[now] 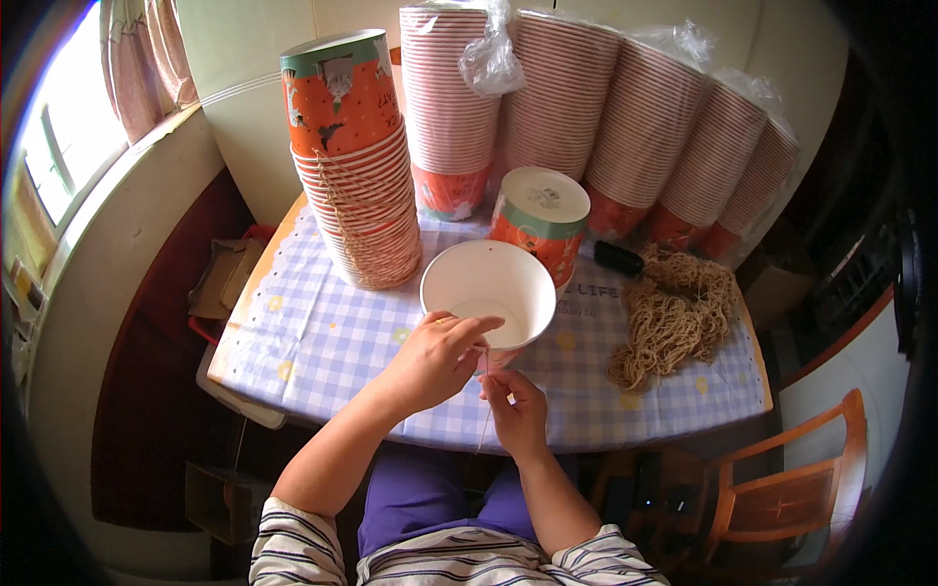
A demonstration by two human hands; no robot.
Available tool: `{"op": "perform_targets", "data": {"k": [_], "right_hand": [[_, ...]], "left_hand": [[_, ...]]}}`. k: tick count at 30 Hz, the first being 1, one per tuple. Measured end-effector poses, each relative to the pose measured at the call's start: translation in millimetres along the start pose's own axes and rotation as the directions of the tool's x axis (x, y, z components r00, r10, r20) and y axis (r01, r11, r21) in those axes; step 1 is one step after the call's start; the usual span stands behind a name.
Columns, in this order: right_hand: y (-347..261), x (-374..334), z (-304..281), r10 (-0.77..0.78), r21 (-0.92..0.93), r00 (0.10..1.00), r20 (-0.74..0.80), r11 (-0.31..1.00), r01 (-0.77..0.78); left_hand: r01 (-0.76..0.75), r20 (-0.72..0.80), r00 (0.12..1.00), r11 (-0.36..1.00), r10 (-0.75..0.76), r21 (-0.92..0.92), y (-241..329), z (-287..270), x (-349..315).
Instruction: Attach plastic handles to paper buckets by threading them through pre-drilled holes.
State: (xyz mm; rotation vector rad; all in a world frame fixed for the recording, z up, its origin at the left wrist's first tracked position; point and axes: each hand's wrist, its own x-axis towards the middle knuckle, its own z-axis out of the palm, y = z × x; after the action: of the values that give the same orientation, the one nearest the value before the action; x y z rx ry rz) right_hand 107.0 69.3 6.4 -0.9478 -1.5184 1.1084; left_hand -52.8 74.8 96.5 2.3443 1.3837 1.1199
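Observation:
A paper bucket with a white inside stands at the table's near middle, its mouth tilted up toward me. My left hand lies at its near rim, index finger reaching over the opening, the other fingers curled at a thin tan string. Just below and to the right, my right hand pinches the same string between thumb and fingertips; a loose tail hangs under it. The left thumb is mostly hidden. Behind the bucket, another orange and green bucket sits upside down.
A tall upside-down stack of orange buckets with strings stands at the left. Several plastic-wrapped bucket stacks line the back. A bundle of tan strings lies right, beside a black object. A wooden chair stands at lower right.

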Motion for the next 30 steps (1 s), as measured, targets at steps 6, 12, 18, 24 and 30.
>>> {"op": "perform_targets", "data": {"k": [6, 12, 18, 24, 30], "right_hand": [[5, -1, 1, -0.002, 0.055, 1.000, -0.023, 0.998, 0.003], [11, 1, -6, 0.102, 0.179, 0.994, 0.038, 0.978, -0.107], [-5, 3, -20, 0.194, 0.421, 0.980, 0.041, 0.886, -0.193], [-9, 1, -33, 0.063, 0.529, 0.987, 0.151, 0.838, -0.135], [-42, 8, -43, -0.348, -0.177, 0.936, -0.051, 0.926, 0.334]], "left_hand": [[-0.011, -0.012, 1.000, 1.000, 0.011, 0.004, 0, 2, -1], [-0.034, -0.091, 0.995, 0.997, 0.040, 0.066, 0, 5, -5], [0.094, -0.455, 0.887, 0.995, -0.079, 0.011, 0, 23, -42], [0.286, 0.005, 0.932, 0.724, -0.363, -0.627, 15, 96, -106], [0.474, 0.369, 0.854, 0.256, -0.367, -0.843, 42, 95, -109]]}}
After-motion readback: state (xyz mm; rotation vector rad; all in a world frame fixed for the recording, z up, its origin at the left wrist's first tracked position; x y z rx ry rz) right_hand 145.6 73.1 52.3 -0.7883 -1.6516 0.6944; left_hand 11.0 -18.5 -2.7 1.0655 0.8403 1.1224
